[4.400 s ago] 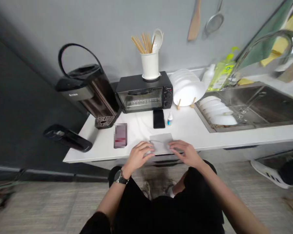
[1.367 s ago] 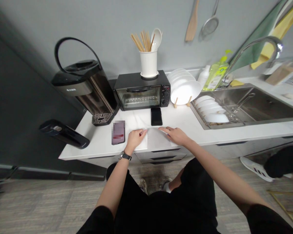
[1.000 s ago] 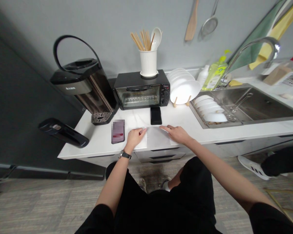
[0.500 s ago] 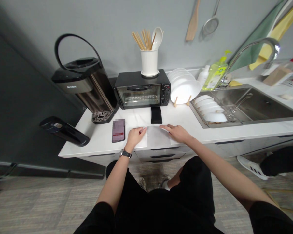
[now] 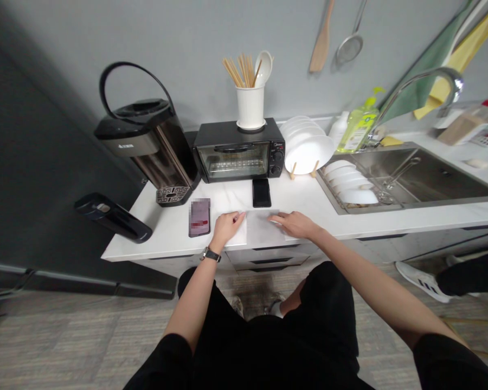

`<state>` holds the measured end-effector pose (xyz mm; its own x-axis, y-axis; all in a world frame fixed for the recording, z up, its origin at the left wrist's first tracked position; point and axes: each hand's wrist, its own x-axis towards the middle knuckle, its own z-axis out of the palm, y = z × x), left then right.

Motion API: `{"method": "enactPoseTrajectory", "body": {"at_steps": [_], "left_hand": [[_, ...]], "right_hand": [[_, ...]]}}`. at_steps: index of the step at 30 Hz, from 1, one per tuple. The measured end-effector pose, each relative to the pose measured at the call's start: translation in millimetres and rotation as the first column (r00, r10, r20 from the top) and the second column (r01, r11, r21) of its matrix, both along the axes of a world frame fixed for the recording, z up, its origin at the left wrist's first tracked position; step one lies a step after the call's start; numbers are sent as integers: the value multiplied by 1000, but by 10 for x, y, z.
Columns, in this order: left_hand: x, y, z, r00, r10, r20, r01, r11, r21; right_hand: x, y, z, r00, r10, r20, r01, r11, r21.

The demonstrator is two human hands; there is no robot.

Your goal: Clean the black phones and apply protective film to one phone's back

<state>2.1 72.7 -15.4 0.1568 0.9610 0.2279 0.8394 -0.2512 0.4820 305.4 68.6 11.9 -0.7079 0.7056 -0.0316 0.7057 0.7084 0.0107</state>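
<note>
1. Sheet (image 5: 262, 230), thin and pale: lying flat on counter (image 5: 299, 199) between both hands and reaching to the front edge.
2. Meeting its left side, near the far corner: left hand (image 5: 226, 226), with fingers curling and thumb pointing inward. Not showing clearly whether pinching the corner or only touching.
3. Overlapping its right part: right hand (image 5: 296, 223), with forefinger extending leftward over the surface. Seeming released, resting there and grasping nothing visible.
4. From left hand, finding the sheet directly rightward; from right hand, leftward and partly underneath, so right hand being nearer. Long axis not showing surely: looking almost as deep as wide.
5. Just beyond the sheet: dark phone (image 5: 261, 193), lying lengthwise away. Left of left hand: second phone (image 5: 199, 218), lying similarly.
6. Farther: toaster oven (image 5: 238, 157), carrying white utensil holder (image 5: 250, 107); rightward, white plates (image 5: 309, 155) standing beside sink (image 5: 447, 181).
7. Farthest: wooden spatula (image 5: 320, 51) and strainer (image 5: 349, 49), hanging.
</note>
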Motion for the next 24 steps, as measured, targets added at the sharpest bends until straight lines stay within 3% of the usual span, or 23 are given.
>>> {"method": "enactPoseTrajectory", "body": {"at_steps": [5, 8, 11, 17, 20, 24], "left_hand": [[25, -147, 96, 998, -56, 28, 55, 998, 5], [149, -407, 155, 978, -206, 38, 206, 978, -17], [328, -668, 196, 894, -440, 81, 444, 895, -43], [568, -826, 290, 797, -592, 123, 602, 795, -75], [625, -824, 322, 785, -609, 116, 619, 780, -92], [628, -804, 339, 850, -492, 190, 515, 852, -98]], "right_hand": [[17, -178, 79, 998, -9, -67, 10, 1000, 12], [27, -403, 79, 994, 73, -84, -70, 997, 37], [11, -634, 47, 983, 165, -74, -161, 985, 56], [-44, -925, 4, 966, 248, -76, -243, 968, 69], [-57, -966, -44, 958, 252, -140, -249, 968, 36], [-23, -814, -130, 919, 152, -363, -175, 984, -29]]}}
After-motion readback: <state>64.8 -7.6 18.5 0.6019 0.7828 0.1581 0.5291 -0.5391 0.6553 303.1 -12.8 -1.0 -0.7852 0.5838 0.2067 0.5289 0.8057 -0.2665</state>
